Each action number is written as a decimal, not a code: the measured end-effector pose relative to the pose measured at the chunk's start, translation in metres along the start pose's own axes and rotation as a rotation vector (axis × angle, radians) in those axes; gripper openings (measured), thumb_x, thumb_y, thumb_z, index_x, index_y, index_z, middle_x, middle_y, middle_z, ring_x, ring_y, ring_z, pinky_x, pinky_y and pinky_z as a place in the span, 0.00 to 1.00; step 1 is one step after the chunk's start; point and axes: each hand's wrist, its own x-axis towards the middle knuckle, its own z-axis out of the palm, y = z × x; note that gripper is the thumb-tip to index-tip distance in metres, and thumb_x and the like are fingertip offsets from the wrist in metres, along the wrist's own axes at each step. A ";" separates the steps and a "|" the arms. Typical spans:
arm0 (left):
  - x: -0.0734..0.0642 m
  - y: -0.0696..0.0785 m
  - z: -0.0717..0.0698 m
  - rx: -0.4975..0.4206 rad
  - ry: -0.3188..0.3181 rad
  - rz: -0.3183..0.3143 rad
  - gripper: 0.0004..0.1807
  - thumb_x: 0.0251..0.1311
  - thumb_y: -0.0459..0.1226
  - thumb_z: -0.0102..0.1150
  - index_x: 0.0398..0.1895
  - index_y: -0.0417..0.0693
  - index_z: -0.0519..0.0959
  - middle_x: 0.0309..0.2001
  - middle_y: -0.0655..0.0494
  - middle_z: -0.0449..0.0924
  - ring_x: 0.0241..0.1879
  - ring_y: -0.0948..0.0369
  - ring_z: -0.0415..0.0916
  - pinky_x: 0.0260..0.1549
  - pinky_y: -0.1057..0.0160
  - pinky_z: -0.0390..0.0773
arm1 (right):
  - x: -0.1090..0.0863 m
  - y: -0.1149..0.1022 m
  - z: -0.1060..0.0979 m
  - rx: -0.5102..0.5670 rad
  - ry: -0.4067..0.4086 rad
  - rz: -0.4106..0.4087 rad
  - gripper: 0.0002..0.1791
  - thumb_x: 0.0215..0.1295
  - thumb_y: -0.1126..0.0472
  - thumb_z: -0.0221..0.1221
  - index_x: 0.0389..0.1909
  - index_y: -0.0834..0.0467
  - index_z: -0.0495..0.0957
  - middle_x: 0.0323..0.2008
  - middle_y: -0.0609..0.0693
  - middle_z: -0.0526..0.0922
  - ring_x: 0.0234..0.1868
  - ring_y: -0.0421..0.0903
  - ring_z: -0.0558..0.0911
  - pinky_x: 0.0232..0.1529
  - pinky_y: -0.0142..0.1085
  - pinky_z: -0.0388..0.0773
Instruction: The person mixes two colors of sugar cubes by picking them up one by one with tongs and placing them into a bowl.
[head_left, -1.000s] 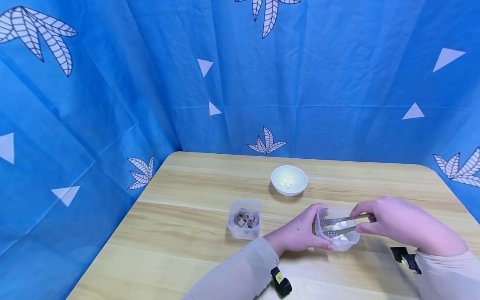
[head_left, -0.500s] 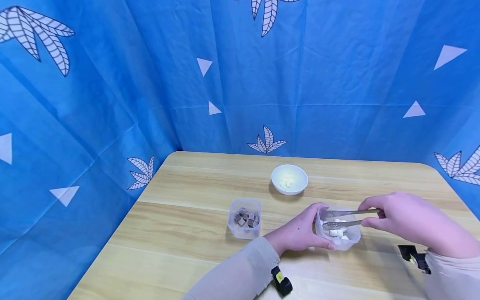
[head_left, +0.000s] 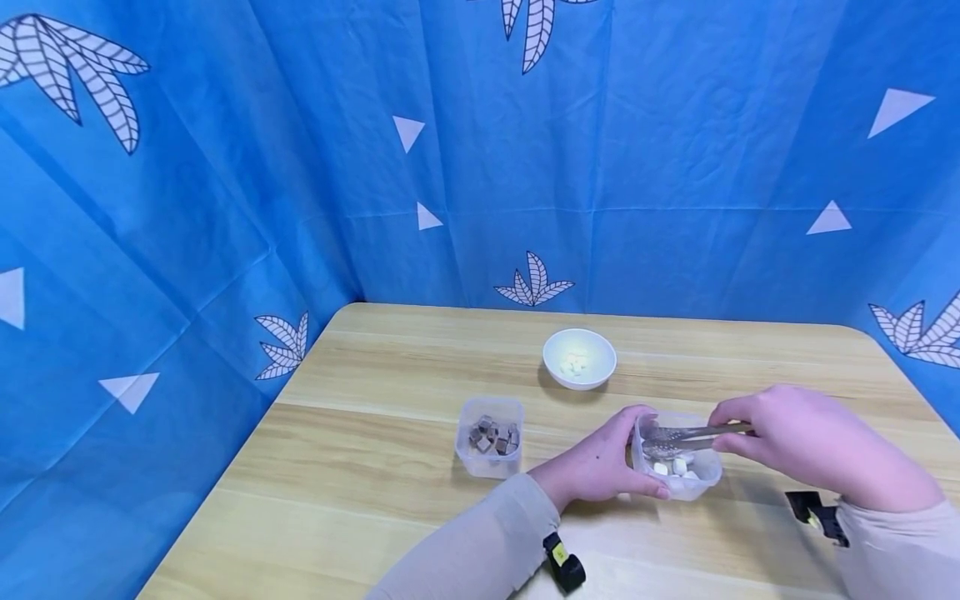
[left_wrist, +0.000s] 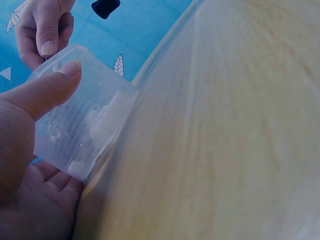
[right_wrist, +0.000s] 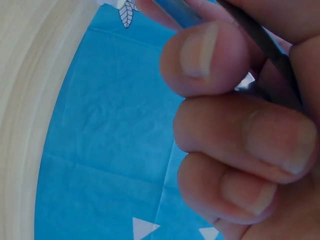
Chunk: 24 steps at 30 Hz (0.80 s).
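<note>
My left hand (head_left: pixel 600 462) grips a clear plastic container (head_left: pixel 688 492) from its left side, thumb at the front. Several small white cubes (head_left: pixel 679 468) lie inside. Metal tongs (head_left: pixel 712 430) are pinched between the thumb and fingers of my right hand (head_left: pixel 798 437). Their perforated ends are down in the container, close together; whether a cube is between them I cannot tell. The left wrist view shows my thumb (left_wrist: pixel 50 92) pressing the container's wall (left_wrist: pixel 75 120). In the right wrist view, curled fingers (right_wrist: pixel 225 130) cover much of the tongs (right_wrist: pixel 270 47).
A second clear container (head_left: pixel 489 467) with several brown and grey cubes (head_left: pixel 493 437) stands to the left. Behind, a white bowl (head_left: pixel 592 343) holds some small pale pieces. The wooden table (head_left: pixel 360 467) meets a blue curtain (head_left: pixel 660 167) at the back and left.
The tongs lifted slightly and shifted right, their arms spreading, then moved back left into the container with their ends drawn together. My left hand and the container stay put.
</note>
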 end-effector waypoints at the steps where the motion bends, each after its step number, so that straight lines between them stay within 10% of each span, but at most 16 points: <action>1: 0.000 0.000 0.000 -0.001 -0.001 0.003 0.55 0.47 0.46 0.81 0.76 0.59 0.56 0.67 0.66 0.65 0.64 0.70 0.64 0.67 0.66 0.60 | 0.000 0.000 -0.001 0.001 0.000 -0.001 0.09 0.62 0.45 0.68 0.41 0.40 0.86 0.28 0.29 0.79 0.21 0.30 0.68 0.23 0.34 0.67; 24: 0.001 0.004 0.000 -0.005 0.008 0.020 0.55 0.45 0.43 0.82 0.76 0.56 0.58 0.67 0.67 0.66 0.65 0.71 0.64 0.68 0.67 0.58 | -0.019 0.010 -0.019 -0.025 0.046 0.037 0.07 0.64 0.45 0.67 0.41 0.38 0.84 0.31 0.30 0.82 0.25 0.28 0.71 0.26 0.34 0.72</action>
